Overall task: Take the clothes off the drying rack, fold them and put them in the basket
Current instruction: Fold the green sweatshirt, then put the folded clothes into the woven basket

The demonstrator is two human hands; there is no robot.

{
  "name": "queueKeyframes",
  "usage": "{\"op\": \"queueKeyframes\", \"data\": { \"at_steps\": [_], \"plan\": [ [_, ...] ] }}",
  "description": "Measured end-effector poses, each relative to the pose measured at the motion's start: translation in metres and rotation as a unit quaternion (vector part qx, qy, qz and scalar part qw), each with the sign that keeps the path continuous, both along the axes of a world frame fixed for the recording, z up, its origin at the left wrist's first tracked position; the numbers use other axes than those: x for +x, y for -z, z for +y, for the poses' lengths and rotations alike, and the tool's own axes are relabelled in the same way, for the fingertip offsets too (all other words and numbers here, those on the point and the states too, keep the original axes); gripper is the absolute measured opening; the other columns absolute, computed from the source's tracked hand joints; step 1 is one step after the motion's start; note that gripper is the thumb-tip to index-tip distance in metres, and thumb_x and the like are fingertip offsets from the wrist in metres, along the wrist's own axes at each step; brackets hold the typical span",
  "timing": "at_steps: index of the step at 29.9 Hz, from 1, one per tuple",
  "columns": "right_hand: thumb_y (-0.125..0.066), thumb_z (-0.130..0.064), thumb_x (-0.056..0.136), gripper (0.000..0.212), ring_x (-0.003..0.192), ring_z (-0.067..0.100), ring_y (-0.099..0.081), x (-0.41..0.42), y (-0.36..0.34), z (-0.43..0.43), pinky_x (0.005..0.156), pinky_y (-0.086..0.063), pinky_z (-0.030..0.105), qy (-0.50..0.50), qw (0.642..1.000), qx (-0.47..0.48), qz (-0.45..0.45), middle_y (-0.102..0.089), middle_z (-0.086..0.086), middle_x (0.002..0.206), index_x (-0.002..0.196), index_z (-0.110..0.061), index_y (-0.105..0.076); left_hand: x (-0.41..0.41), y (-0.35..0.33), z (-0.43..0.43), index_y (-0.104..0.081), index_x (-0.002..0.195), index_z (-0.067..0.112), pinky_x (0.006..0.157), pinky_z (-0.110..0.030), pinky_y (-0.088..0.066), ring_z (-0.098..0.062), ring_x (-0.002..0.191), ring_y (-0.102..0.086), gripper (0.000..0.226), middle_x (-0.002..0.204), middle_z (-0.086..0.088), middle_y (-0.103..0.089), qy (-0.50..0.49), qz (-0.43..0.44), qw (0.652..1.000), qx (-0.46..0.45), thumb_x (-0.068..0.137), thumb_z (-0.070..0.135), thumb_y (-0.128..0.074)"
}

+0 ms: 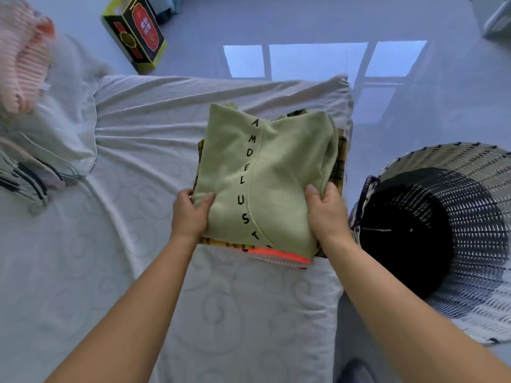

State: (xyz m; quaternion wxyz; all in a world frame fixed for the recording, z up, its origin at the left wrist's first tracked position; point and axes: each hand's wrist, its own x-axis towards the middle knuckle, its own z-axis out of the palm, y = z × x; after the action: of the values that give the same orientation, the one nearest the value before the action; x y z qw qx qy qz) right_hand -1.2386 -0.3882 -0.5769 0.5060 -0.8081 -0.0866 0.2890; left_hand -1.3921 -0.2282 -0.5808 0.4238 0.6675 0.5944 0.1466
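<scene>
My fingers (206, 201) clamp the pile of folded clothes (262, 175) in the middle of the bed (124, 272), left hand (190, 214) and right hand (327, 214) on each side. The basket (470, 175) waits at 3 o'clock. I think this pile goes in next. The loose clothes (27, 64) at 10 o'clock still need folding.

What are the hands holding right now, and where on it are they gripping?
A stack of folded clothes. The left hand grips its near left edge and the right hand its near right edge, thumbs on top.
</scene>
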Motion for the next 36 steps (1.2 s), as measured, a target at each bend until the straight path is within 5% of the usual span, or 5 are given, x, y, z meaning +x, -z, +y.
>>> {"op": "queueKeyframes", "data": {
  "at_steps": [6,11,18,23,36],
  "plan": [
    [-0.061,-0.056,0.078,0.097,0.139,0.032,-0.017,-0.004,0.010,-0.024,0.113,-0.022,0.046,0.037,0.988,-0.099,0.115,-0.013,0.012,0.152,0.145,-0.007,-0.010,-0.015,-0.010,0.002,-0.019,0.144,0.011,0.090,-0.046,-0.043,-0.034,0.123,-0.044,0.108,0.143,-0.011,-0.037,-0.123,0.029,0.964,-0.234,0.064,0.064,-0.070],
    [-0.067,-0.065,0.066,0.108,0.137,0.031,-0.023,0.002,0.025,-0.031,0.110,-0.028,0.050,-0.001,0.971,-0.056,0.232,-0.019,0.008,0.150,0.143,-0.011,-0.014,-0.012,-0.013,-0.001,-0.054,0.112,0.005,0.066,-0.029,-0.045,-0.024,0.086,-0.054,0.063,0.093,-0.005,-0.057,-0.119,0.015,0.970,-0.209,0.075,0.053,-0.067],
    [-0.082,-0.059,0.047,0.102,0.107,0.023,-0.058,0.019,0.026,-0.038,0.091,-0.048,0.038,-0.033,0.925,0.017,0.379,-0.061,0.003,0.119,0.129,-0.011,-0.044,0.001,-0.025,-0.006,-0.054,0.105,0.011,0.083,-0.032,-0.040,-0.023,0.092,-0.051,0.049,0.099,-0.003,-0.058,-0.170,0.036,0.953,-0.247,0.075,0.048,-0.069],
    [-0.071,-0.023,0.080,0.024,0.087,0.016,-0.066,0.031,0.011,-0.034,0.071,-0.057,0.029,-0.042,0.902,0.094,0.420,-0.070,-0.001,0.097,0.102,-0.020,-0.062,0.014,-0.038,-0.005,-0.056,0.099,0.010,0.084,-0.033,-0.041,-0.023,0.092,-0.050,0.041,0.094,-0.005,-0.058,-0.199,0.033,0.957,-0.210,0.076,0.040,-0.071],
    [-0.071,-0.017,0.081,0.046,0.091,0.016,-0.066,0.063,-0.020,-0.014,0.065,-0.053,0.024,-0.027,0.905,0.103,0.411,-0.069,0.000,0.106,0.123,-0.019,-0.054,0.019,-0.095,0.041,-0.065,0.102,0.015,0.063,-0.040,-0.056,-0.026,0.073,-0.071,0.096,0.093,-0.012,-0.073,-0.054,-0.042,0.906,-0.417,0.015,0.047,-0.092]
  ]
}}
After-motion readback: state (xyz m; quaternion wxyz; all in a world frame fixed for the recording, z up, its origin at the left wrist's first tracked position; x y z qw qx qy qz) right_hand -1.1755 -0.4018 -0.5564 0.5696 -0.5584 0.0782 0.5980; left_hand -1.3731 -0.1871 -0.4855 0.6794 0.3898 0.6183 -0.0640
